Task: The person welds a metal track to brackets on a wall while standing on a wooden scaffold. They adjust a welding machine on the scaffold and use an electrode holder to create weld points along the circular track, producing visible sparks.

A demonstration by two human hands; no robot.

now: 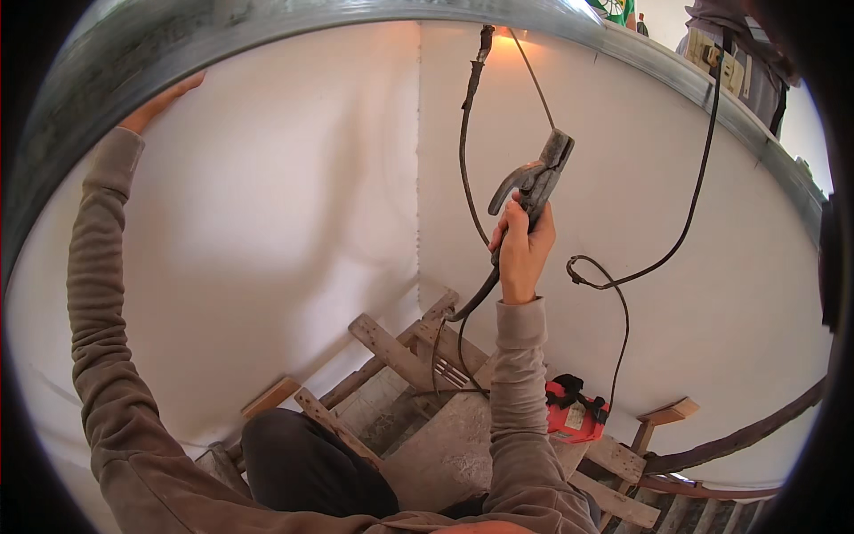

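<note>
My right hand [525, 254] is wrapped round the handle of a welding electrode holder [544, 169], below its curved lever. From the jaws a thin welding rod [532, 78] runs up to the underside of a grey metal beam [294, 20], where an orange glow lights the wall corner. A thick black cable [476, 294] trails down from the handle. At the upper left my left hand [165, 101] reaches up beside the beam's lower edge, its visible fingers stretched out. The beam partly hides that hand.
A wooden scaffold of rough boards [391, 351] lies below my knees. On it sits a red box-like thing [574, 416] with black parts. Another cable [689, 222] hangs looped at the right. Beyond the beam at the upper right stands a person [747, 53].
</note>
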